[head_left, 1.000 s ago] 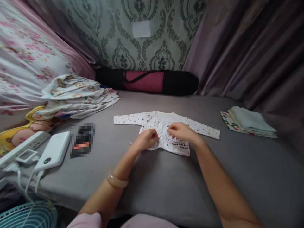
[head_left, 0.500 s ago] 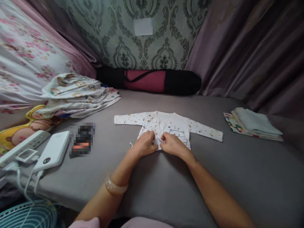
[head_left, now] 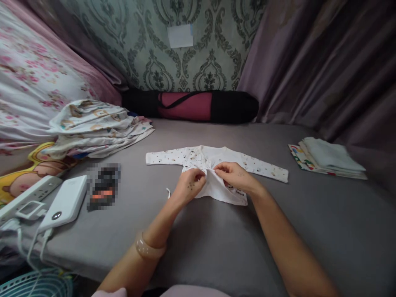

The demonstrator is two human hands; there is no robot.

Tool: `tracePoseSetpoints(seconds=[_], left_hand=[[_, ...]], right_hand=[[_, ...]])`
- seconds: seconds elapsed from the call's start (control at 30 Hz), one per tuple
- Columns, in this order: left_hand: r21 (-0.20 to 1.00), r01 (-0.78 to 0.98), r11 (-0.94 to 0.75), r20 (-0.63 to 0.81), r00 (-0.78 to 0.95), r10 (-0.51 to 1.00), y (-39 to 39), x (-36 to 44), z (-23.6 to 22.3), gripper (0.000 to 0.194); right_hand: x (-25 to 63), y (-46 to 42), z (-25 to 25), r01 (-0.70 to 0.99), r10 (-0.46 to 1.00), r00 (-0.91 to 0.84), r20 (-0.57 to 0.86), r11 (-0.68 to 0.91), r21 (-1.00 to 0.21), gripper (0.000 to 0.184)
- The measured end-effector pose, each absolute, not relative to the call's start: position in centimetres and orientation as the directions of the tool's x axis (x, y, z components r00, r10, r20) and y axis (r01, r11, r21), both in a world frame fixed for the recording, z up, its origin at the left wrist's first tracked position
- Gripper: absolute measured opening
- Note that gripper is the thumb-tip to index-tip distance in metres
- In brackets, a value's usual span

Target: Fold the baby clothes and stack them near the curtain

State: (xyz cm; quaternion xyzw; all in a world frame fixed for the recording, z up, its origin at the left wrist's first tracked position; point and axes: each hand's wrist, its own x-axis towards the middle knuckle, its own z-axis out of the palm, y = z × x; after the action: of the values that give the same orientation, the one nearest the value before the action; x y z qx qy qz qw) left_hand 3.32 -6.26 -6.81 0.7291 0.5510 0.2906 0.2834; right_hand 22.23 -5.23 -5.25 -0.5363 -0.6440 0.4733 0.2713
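A small white baby shirt (head_left: 216, 193) with a tiny print and long sleeves lies spread on the grey bed sheet, its sleeves stretched out to both sides. At the left part of its front, my left hand (head_left: 189, 185) is closed in a pinch on the fabric. My right hand (head_left: 234, 175) pinches the shirt's front near the middle, pulling the cloth up into a fold; its fingers partly cover the cartoon drawing. Whether a thin tie is also in either pinch cannot be made out. A white tie end (head_left: 168, 192) sticks out at the shirt's left.
Folded cloths (head_left: 332, 159) lie at the right, and a heap of clothes (head_left: 102, 128) at the left. A white power bank (head_left: 63, 204), a power strip (head_left: 31, 198) and a blurred dark object (head_left: 104, 187) are near left. A long black-and-red bag (head_left: 185, 106) lies along the wall.
My right hand has moved up and slightly right, lifting the shirt's front into a fold. The lower hem now shows more. My left hand stays about where it was.
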Motion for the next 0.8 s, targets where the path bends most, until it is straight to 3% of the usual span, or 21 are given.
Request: tracePoseSetpoints(seconds=[0.2,0.43,0.53,0.63,0.7,0.8], left_hand=[[0.883,0.450,-0.135,0.047,0.201,0.978,-6.7,5.4,-7.8,0.024],[0.847,0.449,-0.284,0.131,0.341,0.931,-7.5,7.0,-9.2,0.027],[0.779,0.437,-0.451,0.156,0.560,0.813,-8.4,6.4,-8.9,0.020],[0.727,0.351,-0.590,0.098,0.798,0.595,-9.6,5.3,-7.6,0.019],[0.742,0.272,-0.613,0.066,0.880,0.471,-10.1,4.5,-6.3,0.026],[0.798,0.219,-0.562,0.037,0.912,0.409,-9.8,3.3,-4.2,0.024]], right_hand=[[21.7,-5.4,-4.2,0.425,0.953,-0.274,-0.133,-0.004,-0.905,0.020],[21.2,-5.7,-3.8,0.458,0.947,-0.287,-0.146,0.002,-0.889,0.020],[21.2,-5.6,-4.2,0.467,0.941,-0.320,-0.114,0.052,-0.883,0.019],[21.1,-5.5,-4.8,0.484,0.923,-0.367,-0.116,0.083,-0.871,0.019],[21.0,-5.6,-5.2,0.512,0.914,-0.384,-0.130,0.093,-0.854,0.020],[21.1,-5.8,-5.5,0.573,0.861,-0.466,-0.203,0.119,-0.811,0.020]])
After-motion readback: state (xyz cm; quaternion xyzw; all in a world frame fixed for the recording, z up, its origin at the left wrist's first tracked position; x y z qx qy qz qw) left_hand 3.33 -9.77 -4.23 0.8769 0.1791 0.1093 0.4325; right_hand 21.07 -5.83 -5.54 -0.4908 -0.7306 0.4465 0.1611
